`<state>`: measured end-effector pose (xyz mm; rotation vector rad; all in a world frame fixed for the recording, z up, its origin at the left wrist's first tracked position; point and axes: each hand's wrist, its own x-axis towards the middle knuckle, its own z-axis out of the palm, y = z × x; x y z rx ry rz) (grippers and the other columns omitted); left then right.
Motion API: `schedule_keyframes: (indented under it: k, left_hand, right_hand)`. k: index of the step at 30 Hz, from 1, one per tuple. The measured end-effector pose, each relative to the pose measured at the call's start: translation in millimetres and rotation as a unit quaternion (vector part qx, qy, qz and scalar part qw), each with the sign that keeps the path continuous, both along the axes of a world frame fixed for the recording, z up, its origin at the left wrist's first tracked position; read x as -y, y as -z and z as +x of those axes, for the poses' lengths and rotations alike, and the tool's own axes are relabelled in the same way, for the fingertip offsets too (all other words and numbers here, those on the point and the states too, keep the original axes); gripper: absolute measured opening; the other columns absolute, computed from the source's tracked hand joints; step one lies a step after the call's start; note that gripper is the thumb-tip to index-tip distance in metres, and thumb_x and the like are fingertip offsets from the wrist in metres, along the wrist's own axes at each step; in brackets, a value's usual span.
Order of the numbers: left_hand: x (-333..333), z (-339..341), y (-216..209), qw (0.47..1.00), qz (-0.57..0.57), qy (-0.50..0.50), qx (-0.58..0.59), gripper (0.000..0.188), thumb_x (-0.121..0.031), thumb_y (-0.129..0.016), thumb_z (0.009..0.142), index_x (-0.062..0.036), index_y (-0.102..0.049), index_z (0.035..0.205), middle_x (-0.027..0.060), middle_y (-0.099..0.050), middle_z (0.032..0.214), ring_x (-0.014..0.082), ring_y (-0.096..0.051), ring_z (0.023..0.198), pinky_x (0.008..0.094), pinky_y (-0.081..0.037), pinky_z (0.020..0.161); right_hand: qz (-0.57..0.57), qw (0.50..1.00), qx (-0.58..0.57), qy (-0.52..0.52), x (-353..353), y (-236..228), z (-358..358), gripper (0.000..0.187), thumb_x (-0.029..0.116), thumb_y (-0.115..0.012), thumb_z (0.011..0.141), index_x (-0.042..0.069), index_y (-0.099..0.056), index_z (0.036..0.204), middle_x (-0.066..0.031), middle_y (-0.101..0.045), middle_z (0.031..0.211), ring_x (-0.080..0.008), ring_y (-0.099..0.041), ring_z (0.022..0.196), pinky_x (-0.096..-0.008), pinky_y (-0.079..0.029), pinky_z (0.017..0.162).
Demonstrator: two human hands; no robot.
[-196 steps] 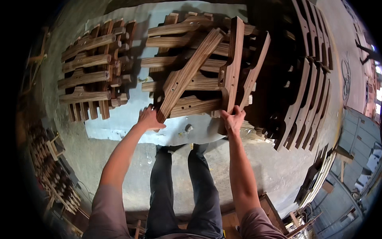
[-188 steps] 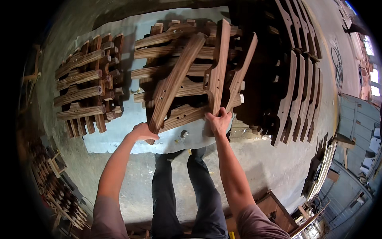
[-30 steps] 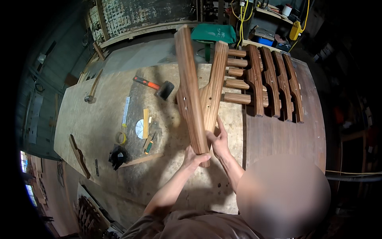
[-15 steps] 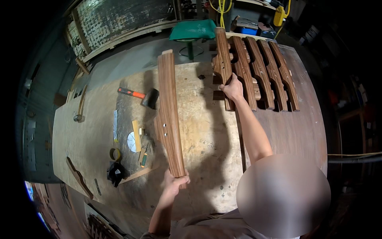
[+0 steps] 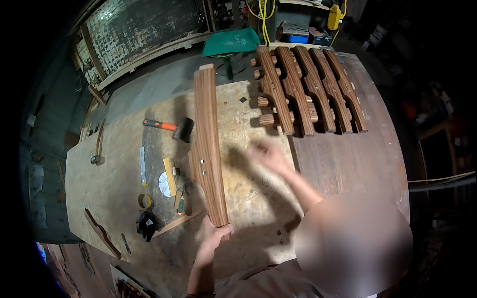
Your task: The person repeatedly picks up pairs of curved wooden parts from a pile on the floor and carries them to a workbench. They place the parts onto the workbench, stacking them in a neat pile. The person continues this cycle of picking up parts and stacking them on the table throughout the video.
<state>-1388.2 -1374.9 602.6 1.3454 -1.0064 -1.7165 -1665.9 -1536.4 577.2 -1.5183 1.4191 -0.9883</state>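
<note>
My left hand [image 5: 217,232] is wrapped round the lower end of a long brown wooden leg-like piece [image 5: 207,124]. The piece stands out away from me, with a tenon at its far end, a widened bulge along one side and two holes near the bulge. My right hand [image 5: 268,155] is above the bench between this piece and a row of similar shaped pieces [image 5: 272,92], touching neither. Its fingers are smeared by motion. Several shaped pieces lie side by side there, on top of crosswise wooden parts [image 5: 271,119].
A mallet [image 5: 171,126] with a black head lies on the workbench [image 5: 114,184], near a hammer [image 5: 98,149], a tape roll [image 5: 144,201], a green-handled tool [image 5: 181,201] and a curved wooden piece [image 5: 102,233]. Beyond the bench stands a stool with a green cover [image 5: 231,42].
My right hand has let go of the nearest piece in the row and come back toward me. That piece now lies lower, in line with the others. My left hand still holds its piece.
</note>
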Motion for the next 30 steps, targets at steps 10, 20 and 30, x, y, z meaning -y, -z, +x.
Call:
schedule_keyframes:
  k: [10,20,30]
  left_hand:
    - [94,-73,-41,0.933,-0.193,0.196,0.23,0.057,-0.008,-0.077,0.075,0.0014,-0.056,0.128,0.0108,-0.07,0.099,0.0182,-0.069,0.086,0.0326,-0.057,0.077]
    - [3,2,40,0.98,-0.123,0.067,0.142,0.026,-0.002,-0.071,0.088,0.0,-0.068,0.114,0.0053,-0.074,0.104,0.01,-0.069,0.089,0.0262,-0.056,0.079]
    - [-49,41,58,0.97,0.161,-0.127,0.128,0.03,-0.002,-0.065,0.09,0.0074,-0.064,0.118,0.0158,-0.071,0.097,0.0239,-0.071,0.083,0.036,-0.059,0.073]
  right_hand:
    - [0.088,0.89,0.43,0.123,-68,-23,49,0.054,0.001,-0.076,0.086,-0.002,-0.047,0.132,-0.013,-0.068,0.114,-0.0237,-0.068,0.105,-0.041,-0.057,0.096]
    - [-0.054,0.767,0.556,0.315,217,9,-114,0.038,-0.003,-0.069,0.092,-0.004,-0.052,0.126,-0.0161,-0.065,0.111,-0.0312,-0.069,0.096,-0.0432,-0.061,0.083]
    - [-0.044,0.786,0.527,0.319,384,52,-128,0.029,0.004,-0.07,0.093,-0.001,-0.059,0.12,-0.0144,-0.066,0.113,-0.0314,-0.066,0.1,-0.0553,-0.056,0.078]
